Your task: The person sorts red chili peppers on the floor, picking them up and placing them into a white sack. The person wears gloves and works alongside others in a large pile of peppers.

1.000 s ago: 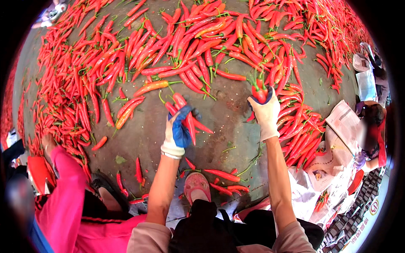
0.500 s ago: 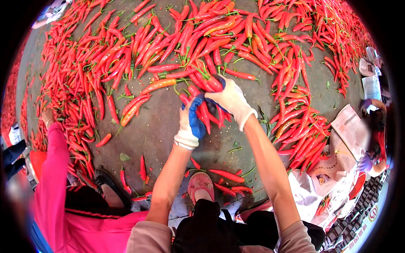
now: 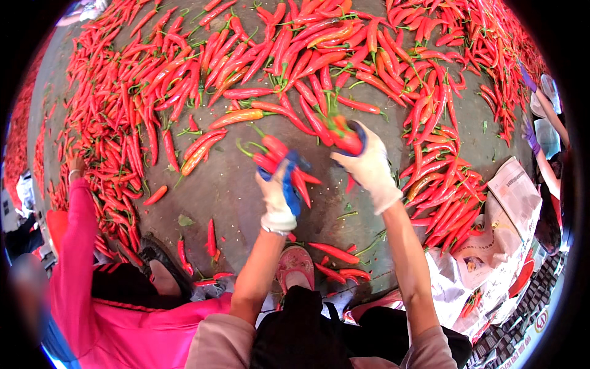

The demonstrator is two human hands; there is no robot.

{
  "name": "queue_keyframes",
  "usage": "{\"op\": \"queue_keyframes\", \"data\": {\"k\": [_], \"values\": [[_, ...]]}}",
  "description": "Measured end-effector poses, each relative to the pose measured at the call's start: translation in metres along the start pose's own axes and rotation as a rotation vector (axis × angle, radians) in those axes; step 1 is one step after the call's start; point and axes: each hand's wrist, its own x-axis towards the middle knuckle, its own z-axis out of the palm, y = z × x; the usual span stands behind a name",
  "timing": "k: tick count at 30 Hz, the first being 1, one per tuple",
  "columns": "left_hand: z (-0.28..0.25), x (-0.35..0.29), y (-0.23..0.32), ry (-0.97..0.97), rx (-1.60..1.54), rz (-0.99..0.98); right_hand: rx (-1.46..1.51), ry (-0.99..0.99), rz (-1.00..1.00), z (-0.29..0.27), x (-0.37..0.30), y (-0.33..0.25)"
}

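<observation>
Firstly, a pink shoe (image 3: 295, 267) is noted at the near side of the grey ground (image 3: 215, 190), with several loose red chilies (image 3: 334, 253) lying just to its right. Above the ground, the gloved left hand (image 3: 279, 190) is closed around a chili cluster (image 3: 268, 161); its green stems are directed up and to the left. Well apart from it, the gloved right hand (image 3: 367, 166) is wrapped around a chili bunch (image 3: 348, 142), slightly blurred, with stems pointed away from the body; the pods in it cannot be counted. To the right, a chili pile (image 3: 458, 209) is bordered by newspaper sheets (image 3: 516, 190). At left, a chili heap (image 3: 117, 141) is reached by a co-worker's hand (image 3: 76, 165), below which a pink sleeve is seen. Just beyond the left hand, a yellow-orange chili (image 3: 236, 117) is observed. Farther off, a broad chili band (image 3: 307, 46) is spread across the ground.
</observation>
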Motion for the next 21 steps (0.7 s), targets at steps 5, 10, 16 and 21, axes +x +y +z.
{"op": "queue_keyframes", "data": {"k": [5, 10, 16, 21], "values": [[-0.009, 0.051, 0.043, 0.184, -0.004, 0.294, -0.544, -0.051, -0.352, 0.059, 0.047, -0.074], [-0.041, 0.076, 0.072, 0.261, 0.176, 0.300, -0.844, -0.123, -0.456, 0.094, 0.066, -0.070], [-0.031, 0.070, 0.100, 0.078, 0.994, 0.388, -0.626, -0.205, -0.099, 0.060, 0.031, -0.057], [-0.008, 0.074, 0.090, -0.291, 1.516, 0.522, 0.059, -0.027, 0.187, 0.023, 0.001, 0.021]]}}
